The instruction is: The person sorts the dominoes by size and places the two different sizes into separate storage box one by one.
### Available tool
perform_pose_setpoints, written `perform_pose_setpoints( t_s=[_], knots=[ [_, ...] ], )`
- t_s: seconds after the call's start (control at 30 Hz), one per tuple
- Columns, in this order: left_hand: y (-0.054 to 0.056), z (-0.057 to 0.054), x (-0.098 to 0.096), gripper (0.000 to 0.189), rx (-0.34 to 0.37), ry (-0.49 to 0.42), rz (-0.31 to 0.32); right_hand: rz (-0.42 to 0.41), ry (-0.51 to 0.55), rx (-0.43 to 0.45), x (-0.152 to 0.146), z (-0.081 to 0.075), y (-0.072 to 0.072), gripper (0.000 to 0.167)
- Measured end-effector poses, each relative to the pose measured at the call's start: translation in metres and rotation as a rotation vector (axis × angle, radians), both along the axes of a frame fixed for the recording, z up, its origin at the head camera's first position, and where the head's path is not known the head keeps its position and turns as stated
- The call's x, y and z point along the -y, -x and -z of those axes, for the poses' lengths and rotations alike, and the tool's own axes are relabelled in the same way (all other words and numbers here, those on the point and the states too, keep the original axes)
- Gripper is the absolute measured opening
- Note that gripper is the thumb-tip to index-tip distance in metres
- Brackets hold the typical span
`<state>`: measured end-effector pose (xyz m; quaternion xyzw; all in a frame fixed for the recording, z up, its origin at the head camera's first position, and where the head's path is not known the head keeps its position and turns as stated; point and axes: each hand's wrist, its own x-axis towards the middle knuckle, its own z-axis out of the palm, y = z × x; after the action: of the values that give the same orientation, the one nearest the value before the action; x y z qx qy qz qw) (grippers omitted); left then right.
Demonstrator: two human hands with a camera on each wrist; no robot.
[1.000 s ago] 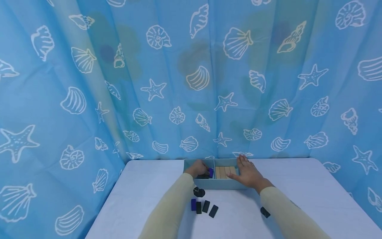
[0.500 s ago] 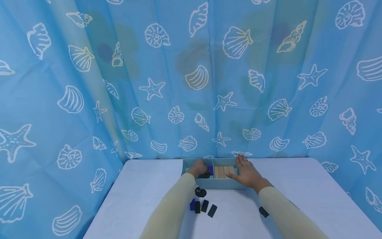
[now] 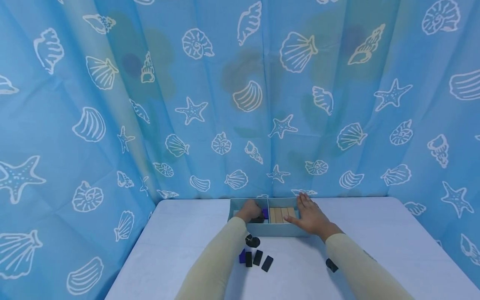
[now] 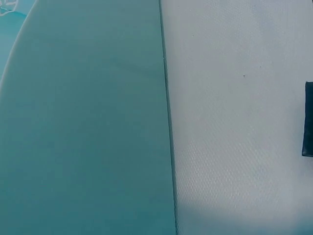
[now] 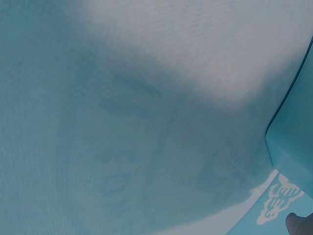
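Note:
A pale blue-grey box (image 3: 277,230) with two compartments stands at the table's far side. My left hand (image 3: 250,211) reaches into the left compartment, fingers curled down around a dark block (image 3: 256,220) that they partly hide. A purple block (image 3: 265,213) lies beside those fingertips, near the divider. Several pale wooden blocks (image 3: 278,215) stand side by side in the right compartment. My right hand (image 3: 310,216) rests on the box's right end with fingers straight and spread, the thumb reaching over the wooden blocks. The left wrist view shows mostly the box wall (image 4: 88,122).
In front of the box lie three black blocks (image 3: 267,263) and a purple block (image 3: 242,256), close to my left forearm. White cloth (image 3: 296,275) covers the table. A blue shell-patterned curtain (image 3: 225,125) hangs right behind the box.
The purple block in the box is now more hidden by my left fingers. My right hand keeps its place on the box. The whole view has shifted slightly.

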<state>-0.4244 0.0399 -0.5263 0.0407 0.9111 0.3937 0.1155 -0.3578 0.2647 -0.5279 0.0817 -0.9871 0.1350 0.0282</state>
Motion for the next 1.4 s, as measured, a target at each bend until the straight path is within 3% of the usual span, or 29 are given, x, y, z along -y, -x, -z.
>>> perform_pose_setpoints(
  t_s=[0.37,0.57,0.8,1.07,1.4],
  knots=[
    [0.003,-0.001,0.008,0.012,0.002,-0.045,-0.002,-0.01,0.004,-0.005,0.003,-0.003,0.001,0.105],
    [-0.006,-0.008,0.012,0.015,0.015,-0.068,0.013,-0.02,0.012,0.005,0.003,0.0,0.0,0.106],
    [-0.018,-0.021,0.015,0.017,0.097,-0.264,0.034,-0.018,0.018,0.017,0.002,0.001,-0.001,0.105],
    [-0.023,-0.027,0.029,0.026,0.109,-0.4,0.07,-0.016,0.004,0.011,0.001,0.002,-0.003,0.106],
    [-0.032,-0.04,0.05,0.029,0.103,-0.46,0.067,-0.009,0.003,-0.002,0.002,-0.002,-0.001,0.104]
  ],
)
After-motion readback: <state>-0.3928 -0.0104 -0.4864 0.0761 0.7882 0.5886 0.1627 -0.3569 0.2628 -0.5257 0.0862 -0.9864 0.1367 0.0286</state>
